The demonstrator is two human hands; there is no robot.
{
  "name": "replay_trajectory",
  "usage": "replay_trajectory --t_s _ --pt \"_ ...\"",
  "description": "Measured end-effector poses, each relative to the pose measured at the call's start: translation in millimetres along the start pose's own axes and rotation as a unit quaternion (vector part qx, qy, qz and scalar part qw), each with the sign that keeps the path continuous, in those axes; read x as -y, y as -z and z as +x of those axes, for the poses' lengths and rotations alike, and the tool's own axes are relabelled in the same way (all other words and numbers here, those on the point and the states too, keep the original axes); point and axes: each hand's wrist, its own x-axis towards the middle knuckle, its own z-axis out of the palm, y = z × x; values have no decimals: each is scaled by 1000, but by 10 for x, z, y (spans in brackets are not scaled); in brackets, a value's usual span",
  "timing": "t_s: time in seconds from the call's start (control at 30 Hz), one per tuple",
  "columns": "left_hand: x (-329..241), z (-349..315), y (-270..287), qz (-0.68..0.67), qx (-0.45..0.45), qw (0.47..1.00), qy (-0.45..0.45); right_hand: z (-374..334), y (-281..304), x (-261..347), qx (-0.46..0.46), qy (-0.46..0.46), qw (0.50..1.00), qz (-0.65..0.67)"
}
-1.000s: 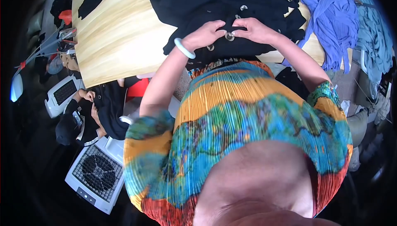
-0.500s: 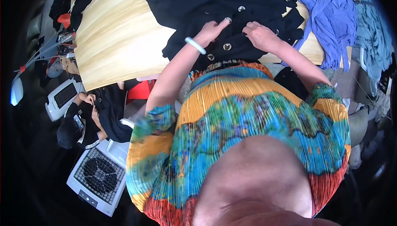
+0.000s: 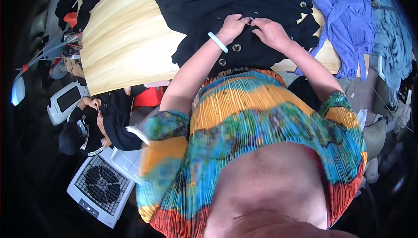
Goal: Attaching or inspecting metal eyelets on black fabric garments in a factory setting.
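Note:
A black garment (image 3: 200, 9) with several large round shiny buttons lies spread over the table. My left hand (image 3: 233, 27) wears a pale bangle (image 3: 218, 42), and its fingers pinch at a button (image 3: 249, 21) in the middle of the cloth. From the other side my right hand (image 3: 271, 32) grips the same button, fingers bent and thumb close to it. The fingertips of both hands almost meet there and cover most of that button. A loose button (image 3: 236, 47) shows just below my hands, and whether it is sewn on I cannot tell.
The wooden table (image 3: 126, 33) reaches out to the left. Purple cloth (image 3: 344, 25) hangs over its right end, beside grey-green cloth (image 3: 392, 33). At lower left a person in a black cap (image 3: 72, 138) handles dark cloth near a white fan unit (image 3: 102, 183). A red box (image 3: 150, 96) stands below the table edge.
My left hand has moved right and slightly up, to meet my right hand. The right hand has shifted slightly up and left, and both now close around one button.

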Motion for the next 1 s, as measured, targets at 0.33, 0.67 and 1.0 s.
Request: replay_trajectory --t_s 0.33,0.67,1.0 --pt "59 43 -59 95 -18 995 12 20 48 -232 168 -94 979 69" --pt "61 52 -92 82 -5 997 -2 -49 49 -152 59 -25 997 -33" --pt "-174 -40 -48 -37 68 993 92 46 79 -15 -6 -50 998 35"
